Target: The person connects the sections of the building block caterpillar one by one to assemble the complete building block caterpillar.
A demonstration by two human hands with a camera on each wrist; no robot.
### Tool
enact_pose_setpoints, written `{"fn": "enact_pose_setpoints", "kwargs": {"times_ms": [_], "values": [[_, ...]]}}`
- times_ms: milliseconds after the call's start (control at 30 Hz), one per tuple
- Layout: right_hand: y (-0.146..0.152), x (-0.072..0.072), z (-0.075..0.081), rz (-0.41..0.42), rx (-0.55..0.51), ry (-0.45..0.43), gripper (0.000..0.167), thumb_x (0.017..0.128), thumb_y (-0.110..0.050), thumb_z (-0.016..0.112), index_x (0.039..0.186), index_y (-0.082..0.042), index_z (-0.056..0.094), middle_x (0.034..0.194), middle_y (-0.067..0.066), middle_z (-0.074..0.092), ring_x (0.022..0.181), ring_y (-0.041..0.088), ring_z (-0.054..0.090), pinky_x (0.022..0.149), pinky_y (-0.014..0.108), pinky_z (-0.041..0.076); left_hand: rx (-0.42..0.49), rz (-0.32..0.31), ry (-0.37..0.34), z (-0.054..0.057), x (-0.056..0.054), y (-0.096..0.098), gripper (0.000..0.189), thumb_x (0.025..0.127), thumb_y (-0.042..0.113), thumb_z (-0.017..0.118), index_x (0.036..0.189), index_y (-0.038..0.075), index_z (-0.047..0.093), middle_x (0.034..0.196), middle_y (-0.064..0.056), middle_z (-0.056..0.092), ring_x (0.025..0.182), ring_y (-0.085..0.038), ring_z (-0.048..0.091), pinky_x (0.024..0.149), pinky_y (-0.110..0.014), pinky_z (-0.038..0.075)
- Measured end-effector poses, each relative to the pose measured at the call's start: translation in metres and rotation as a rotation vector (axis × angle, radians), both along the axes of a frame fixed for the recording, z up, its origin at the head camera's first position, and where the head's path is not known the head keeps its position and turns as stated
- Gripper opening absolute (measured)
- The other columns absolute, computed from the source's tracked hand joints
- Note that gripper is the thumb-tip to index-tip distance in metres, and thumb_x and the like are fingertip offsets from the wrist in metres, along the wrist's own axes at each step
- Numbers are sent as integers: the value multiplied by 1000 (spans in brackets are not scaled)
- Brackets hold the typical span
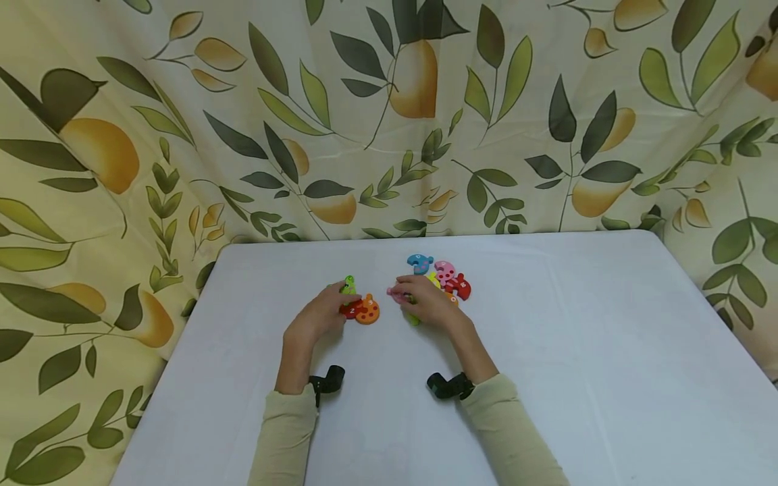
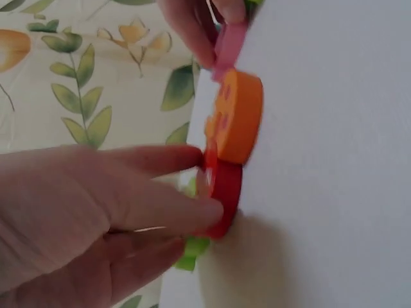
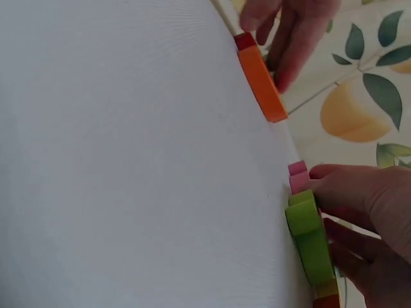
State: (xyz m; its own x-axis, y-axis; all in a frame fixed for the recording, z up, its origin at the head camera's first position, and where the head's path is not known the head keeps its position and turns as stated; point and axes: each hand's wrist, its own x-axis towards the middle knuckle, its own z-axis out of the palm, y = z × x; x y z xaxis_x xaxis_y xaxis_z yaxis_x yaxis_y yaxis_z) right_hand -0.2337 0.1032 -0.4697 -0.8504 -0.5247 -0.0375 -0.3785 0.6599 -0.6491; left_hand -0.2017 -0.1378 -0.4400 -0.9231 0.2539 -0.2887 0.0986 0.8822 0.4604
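Note:
My left hand [image 1: 316, 314] grips a red puzzle piece [image 1: 350, 311] marked 2, fingertips against its edge and top in the left wrist view. It joins an orange spotted piece [image 1: 367, 310] marked 3 on its right. A green piece [image 1: 349, 286] with a face sits just behind the red one, partly covered by my fingers. To the right, my right hand [image 1: 428, 300] pinches a small pink piece [image 2: 229, 48], apart from the orange one. Directly beside that hand, a green piece [image 3: 311, 244] stands on the table, partly hidden under the palm in the head view.
Beyond my right hand lie a blue piece [image 1: 419, 262], a pink spotted piece [image 1: 445, 271] and a red piece [image 1: 462, 287], with yellow and orange ones partly covered. The white table [image 1: 577, 351] ends at a leaf-patterned curtain [image 1: 377, 155]. Each wrist wears a black camera.

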Motion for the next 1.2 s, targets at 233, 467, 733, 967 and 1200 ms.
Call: {"fn": "enact_pose_setpoints", "kwargs": {"times_ms": [233, 467, 733, 967, 1200], "values": [[-5, 2, 1, -29, 56, 41, 33, 94, -17, 63, 127, -12, 65, 142, 14, 52, 134, 33, 45, 109, 47, 43, -45, 16, 102, -2, 2, 16, 47, 95, 33, 61, 128, 0, 56, 142, -18, 48, 126, -32, 51, 106, -46, 44], [-6, 5, 3, -34, 107, 40, 45, 92, -20, 66, 136, -14, 58, 140, 14, 51, 131, 32, 45, 106, 46, 45, -124, 99, 135, -9, 4, 30, 81, 84, 49, 70, 136, -8, 46, 148, -23, 41, 134, -35, 44, 106, -47, 45], [-6, 5, 5, -57, 94, -25, 52, 90, -18, 68, 140, -17, 52, 134, 13, 51, 124, 29, 44, 97, 40, 52, -105, 92, 105, -7, 3, 26, 87, 82, 44, 74, 146, -2, 39, 158, -19, 29, 146, -33, 30, 115, -49, 34], [-6, 7, 8, -32, 84, -72, 56, 89, -10, 68, 143, -12, 48, 135, 14, 49, 119, 26, 46, 90, 34, 53, -58, 91, 81, -10, 1, 19, 87, 80, 44, 76, 147, 1, 39, 160, -15, 26, 146, -32, 30, 117, -47, 31], [-6, 6, 9, 24, 127, -34, 53, 91, -11, 66, 141, -7, 50, 153, 13, 40, 141, 34, 37, 110, 46, 41, -2, 79, 36, -12, -2, 11, 89, 78, 42, 78, 149, 6, 38, 161, -10, 25, 147, -30, 28, 118, -48, 30]]}}
